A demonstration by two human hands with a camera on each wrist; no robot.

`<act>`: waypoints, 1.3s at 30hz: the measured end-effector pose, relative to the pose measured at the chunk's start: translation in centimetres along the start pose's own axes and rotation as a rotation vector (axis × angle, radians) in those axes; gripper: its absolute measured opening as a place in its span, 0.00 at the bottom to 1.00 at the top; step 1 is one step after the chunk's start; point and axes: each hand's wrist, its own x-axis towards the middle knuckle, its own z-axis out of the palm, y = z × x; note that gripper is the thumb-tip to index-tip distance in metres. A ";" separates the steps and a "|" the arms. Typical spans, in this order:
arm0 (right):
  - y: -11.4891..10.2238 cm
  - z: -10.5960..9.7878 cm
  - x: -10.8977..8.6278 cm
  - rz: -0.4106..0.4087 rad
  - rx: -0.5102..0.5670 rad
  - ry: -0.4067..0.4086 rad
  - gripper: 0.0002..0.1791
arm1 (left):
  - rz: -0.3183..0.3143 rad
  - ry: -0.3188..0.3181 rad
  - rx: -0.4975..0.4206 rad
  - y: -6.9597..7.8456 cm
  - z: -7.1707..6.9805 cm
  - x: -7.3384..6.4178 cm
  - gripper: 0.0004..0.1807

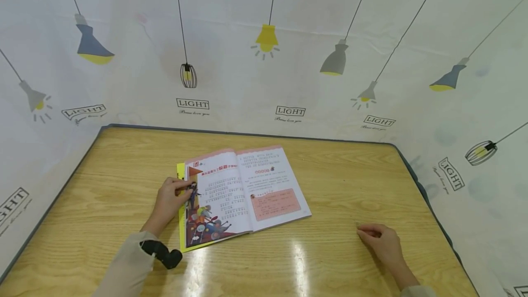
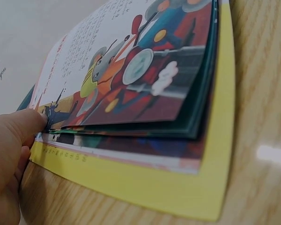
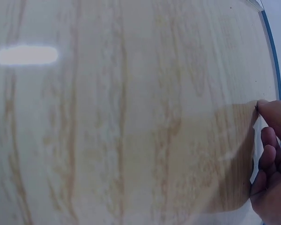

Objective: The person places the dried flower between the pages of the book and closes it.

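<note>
An open book [image 1: 272,182] with a yellow cover [image 2: 178,199] lies on the table left of the middle. Its left page [image 1: 218,191] carries a drawing of cartoon animals on a red motorbike, and its right page has text and a pink box. At the left edge of that page, my left hand [image 1: 173,198] pinches the book, thumb [image 2: 25,123] on top and other fingers partly hidden beside the cover. Well to the right of the book, my right hand [image 1: 383,244] rests on the table, fingers loosely curled, thumb near the index finger. No object clearly shows in it.
The wooden table [image 1: 338,173] has a dark edge strip [image 1: 247,134]. Around it hangs a pale curtain [image 1: 231,35] printed with lamps and words. A black band [image 1: 161,253] sits on my left wrist. Light reflections shine on the tabletop.
</note>
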 end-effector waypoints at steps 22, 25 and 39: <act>-1.1 0.0 0.4 0.053 -0.034 -0.093 0.19 | -0.001 -0.014 -0.014 0.0 -0.3 -0.2 0.16; -1.8 0.2 0.7 0.050 -0.017 -0.095 0.21 | 0.004 -0.011 -0.020 0.0 -0.3 -0.2 0.16; -7.4 3.2 2.9 -0.064 0.081 -0.083 0.15 | 0.016 0.000 -0.015 -0.2 0.0 0.0 0.16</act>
